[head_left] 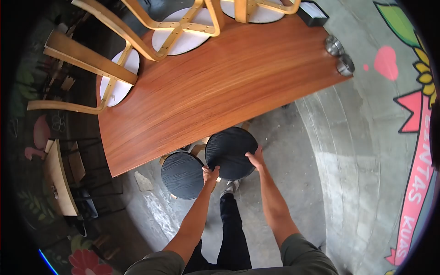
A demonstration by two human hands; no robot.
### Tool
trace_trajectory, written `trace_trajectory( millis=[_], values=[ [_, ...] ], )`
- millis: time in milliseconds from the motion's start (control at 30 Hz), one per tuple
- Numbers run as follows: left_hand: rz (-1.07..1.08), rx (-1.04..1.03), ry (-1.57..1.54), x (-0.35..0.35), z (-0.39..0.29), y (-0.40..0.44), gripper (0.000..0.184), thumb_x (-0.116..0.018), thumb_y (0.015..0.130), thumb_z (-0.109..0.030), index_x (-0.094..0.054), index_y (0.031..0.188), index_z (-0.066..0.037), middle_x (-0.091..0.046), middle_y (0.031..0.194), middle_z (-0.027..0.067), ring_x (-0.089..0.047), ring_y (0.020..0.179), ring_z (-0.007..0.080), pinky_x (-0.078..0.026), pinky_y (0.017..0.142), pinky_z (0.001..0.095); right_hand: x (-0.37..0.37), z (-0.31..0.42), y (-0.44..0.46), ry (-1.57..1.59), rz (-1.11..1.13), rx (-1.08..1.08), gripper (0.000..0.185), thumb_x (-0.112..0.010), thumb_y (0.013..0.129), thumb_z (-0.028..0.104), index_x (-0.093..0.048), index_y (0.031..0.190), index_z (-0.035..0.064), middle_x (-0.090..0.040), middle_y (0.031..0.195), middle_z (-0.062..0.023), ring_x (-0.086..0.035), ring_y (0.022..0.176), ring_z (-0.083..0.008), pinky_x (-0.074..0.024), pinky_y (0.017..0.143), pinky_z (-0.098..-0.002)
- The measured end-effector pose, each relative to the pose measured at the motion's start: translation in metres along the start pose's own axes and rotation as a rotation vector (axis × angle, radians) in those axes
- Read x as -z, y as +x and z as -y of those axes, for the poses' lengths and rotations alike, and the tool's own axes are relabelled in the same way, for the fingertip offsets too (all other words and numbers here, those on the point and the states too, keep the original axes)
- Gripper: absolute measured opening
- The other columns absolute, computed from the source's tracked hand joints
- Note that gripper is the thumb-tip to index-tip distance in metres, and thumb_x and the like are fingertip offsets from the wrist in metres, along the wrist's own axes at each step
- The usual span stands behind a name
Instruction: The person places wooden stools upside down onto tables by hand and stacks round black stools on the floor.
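Note:
A round stool with a black seat (230, 149) and pale wooden legs stands at the near edge of the wooden table (206, 87). My left hand (210, 174) grips its lower left rim, with the fingers partly hidden. On its right rim, my right hand (255, 158) is closed around the edge, thumb on top of the seat. A second black-topped stool (182, 175) stands just to the left, close to my left hand. Both stools are upright, and the table's edge hides part of their legs.
Upturned stools (181, 28) with white undersides rest along the table's far and left sides. Two metal containers (339, 54) and a black box (313, 13) sit at the right end. A painted wall (366, 137) rises on the right. Another table (62, 178) stands left.

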State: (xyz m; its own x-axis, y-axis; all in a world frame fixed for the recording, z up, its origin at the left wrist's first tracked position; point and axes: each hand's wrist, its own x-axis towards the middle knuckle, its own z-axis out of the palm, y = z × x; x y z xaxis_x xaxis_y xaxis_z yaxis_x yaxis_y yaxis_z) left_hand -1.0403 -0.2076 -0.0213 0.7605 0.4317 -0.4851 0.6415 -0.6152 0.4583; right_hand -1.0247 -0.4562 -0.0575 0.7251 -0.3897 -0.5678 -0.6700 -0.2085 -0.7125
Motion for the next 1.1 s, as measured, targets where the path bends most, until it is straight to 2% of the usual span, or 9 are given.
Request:
trace_trajectory(
  millis=[267,333,400,533,567,667,933,1000,1100],
  values=[
    [0.249,0.085,-0.335,0.035,-0.024,0.004,0.067,-0.066,0.069,-0.045,-0.051,0.116,0.001,-0.058,0.108,0.025,-0.055,0.104,0.0369,-0.042,0.089,0.0389,0.028,0.027,-0.022,0.11,-0.199,-0.097,0.05,-0.064,0.073,0.036,-0.057,0.092,-0.009,-0.061,0.086,-0.0246,-0.059,0.083,-0.0357,-0.0445,0.074,-0.0409],
    [0.427,0.032,-0.477,0.058,-0.028,-0.018,0.055,-0.063,0.073,-0.042,-0.059,0.108,0.0,-0.062,0.1,0.0225,-0.058,0.098,0.0336,-0.044,0.085,0.0365,0.049,0.016,-0.034,0.162,-0.303,-0.101,0.052,-0.063,0.073,0.038,-0.056,0.091,-0.0095,-0.06,0.085,-0.0244,-0.058,0.084,-0.0327,-0.0444,0.075,-0.0412],
    [0.392,-0.401,-0.434,0.057,-0.007,-0.041,0.039,-0.057,0.078,-0.037,-0.066,0.098,-0.006,-0.061,0.094,0.0078,-0.056,0.088,0.0194,-0.045,0.076,0.0321,0.096,0.046,-0.079,0.23,-0.214,-0.178,0.055,-0.062,0.073,0.031,-0.054,0.109,-0.0105,-0.058,0.109,-0.0202,-0.053,0.103,-0.0274,-0.0383,0.092,-0.0369],
    [0.561,0.031,-0.715,0.106,-0.03,-0.142,0.042,-0.059,0.079,-0.042,-0.06,0.106,-0.009,-0.058,0.095,0.0072,-0.055,0.081,0.019,-0.047,0.074,0.0366,0.186,0.058,-0.153,0.252,-0.12,0.003,0.045,-0.06,0.068,0.028,-0.058,0.098,-0.0057,-0.059,0.1,-0.0132,-0.052,0.095,-0.0227,-0.0399,0.088,-0.0362],
    [0.566,0.051,-0.792,0.142,-0.046,-0.183,0.042,-0.059,0.079,-0.042,-0.057,0.105,-0.01,-0.056,0.092,0.007,-0.054,0.08,0.0184,-0.048,0.072,0.0364,0.195,0.041,-0.155,0.238,-0.253,0.193,0.039,-0.057,0.07,0.027,-0.059,0.082,-0.0098,-0.06,0.086,-0.0233,-0.055,0.08,-0.031,-0.0432,0.076,-0.0427],
    [0.566,0.077,-0.859,0.215,-0.044,-0.294,0.04,-0.059,0.079,-0.044,-0.052,0.1,-0.01,-0.051,0.084,0.0051,-0.055,0.078,0.0168,-0.051,0.063,0.0332,0.24,0.121,-0.276,0.062,-0.25,0.177,0.046,-0.055,0.068,0.032,-0.058,0.088,-0.0101,-0.06,0.09,-0.0251,-0.055,0.082,-0.0342,-0.0432,0.076,-0.0424],
    [0.139,-0.008,-1.335,0.293,0.091,-0.516,0.041,-0.05,0.086,-0.042,-0.054,0.104,-0.006,-0.058,0.096,0.0101,-0.063,0.078,0.0227,-0.056,0.054,0.0378,0.218,0.225,-0.497,-0.195,0.062,0.755,0.032,-0.058,0.074,0.024,-0.051,0.072,-0.0073,-0.051,0.069,-0.0221,-0.047,0.065,-0.0314,-0.0406,0.066,-0.0429],
    [0.034,0.085,-1.373,0.308,0.127,-0.564,0.05,-0.048,0.087,-0.042,-0.051,0.122,-0.007,-0.049,0.087,0.0081,-0.055,0.058,0.0188,-0.053,0.049,0.0323,0.194,0.239,-0.553,-0.286,0.235,0.822,0.03,-0.06,0.074,0.022,-0.05,0.069,-0.0054,-0.049,0.061,-0.0181,-0.044,0.057,-0.0273,-0.0405,0.06,-0.0409],
    [-0.252,0.197,-1.45,0.315,0.181,-0.621,0.065,-0.056,0.083,-0.043,-0.042,0.131,-0.002,-0.059,0.096,0.0128,-0.061,0.069,0.0199,-0.053,0.053,0.0342,0.149,0.24,-0.625,-0.297,0.43,1.052,0.03,-0.063,0.073,0.021,-0.048,0.066,-0.0041,-0.045,0.055,-0.0156,-0.043,0.053,-0.0246,-0.0393,0.055,-0.0394]
  ],
)
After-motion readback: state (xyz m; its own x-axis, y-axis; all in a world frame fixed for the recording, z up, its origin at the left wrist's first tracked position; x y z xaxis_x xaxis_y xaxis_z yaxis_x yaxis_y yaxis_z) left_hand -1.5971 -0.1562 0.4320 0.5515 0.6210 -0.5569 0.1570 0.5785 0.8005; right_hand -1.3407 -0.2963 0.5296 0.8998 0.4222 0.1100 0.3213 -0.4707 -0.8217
